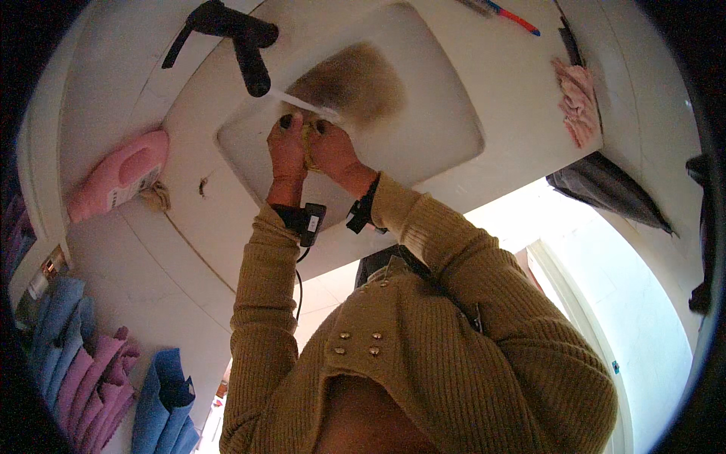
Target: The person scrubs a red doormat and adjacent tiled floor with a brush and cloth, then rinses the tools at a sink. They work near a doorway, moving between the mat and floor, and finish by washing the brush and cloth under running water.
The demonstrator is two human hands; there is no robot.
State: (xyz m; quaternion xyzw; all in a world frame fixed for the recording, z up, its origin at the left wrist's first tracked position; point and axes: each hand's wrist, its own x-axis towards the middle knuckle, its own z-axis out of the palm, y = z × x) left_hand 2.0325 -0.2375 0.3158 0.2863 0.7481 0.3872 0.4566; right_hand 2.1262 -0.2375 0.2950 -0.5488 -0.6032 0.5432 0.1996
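Both my hands are together over a white washbasin (448, 136), close below the stream of running water (306, 105). A black tap (255, 65) pours that water from the upper left. My left hand (286, 150) and my right hand (337, 150) press on a small yellowish thing, perhaps a cloth (309, 153), which shows only as a strip between them. The fingers hide the rest of it. A brown, dark patch (363, 85) spreads over the basin's floor beyond my hands. Each wrist wears a black band, the left one with a small device (312, 224).
To the left lies a pink plastic bottle (130, 170), with a beige bundle (156, 197) beside it. Blue cloths (164, 397) and pink cloths (99, 391) hang lower left. On the right are a crumpled pink cloth (575, 105) and a dark grey cloth (612, 190). A red-and-blue handle (519, 20) lies at the top.
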